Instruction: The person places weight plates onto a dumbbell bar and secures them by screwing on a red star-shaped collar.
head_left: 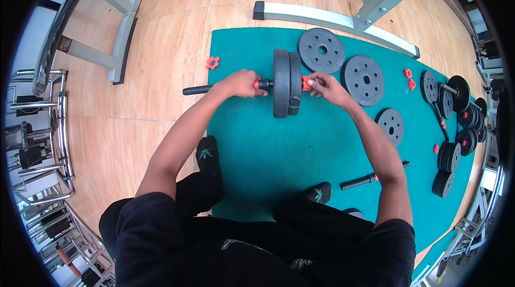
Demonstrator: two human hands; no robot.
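Note:
My left hand (pixel 242 84) is closed round the red and black grip of a dumbbell bar (pixel 196 90), whose bare threaded end sticks out to the left. Dark grey weight plates (pixel 281 84) stand on edge side by side on the bar's right part. On their right side, the fingers of my right hand (pixel 329 89) pinch a red star-shaped nut (pixel 306 83) at the bar's end. The palm side of my left hand is hidden.
A green mat (pixel 257 147) lies under me on the wood-look floor. Loose plates (pixel 322 51) and a red star nut (pixel 213 63) lie ahead. To the right are another threaded bar (pixel 358 182) and stacked plates (pixel 448 157). A grey bench frame (pixel 311 16) stands at the far edge.

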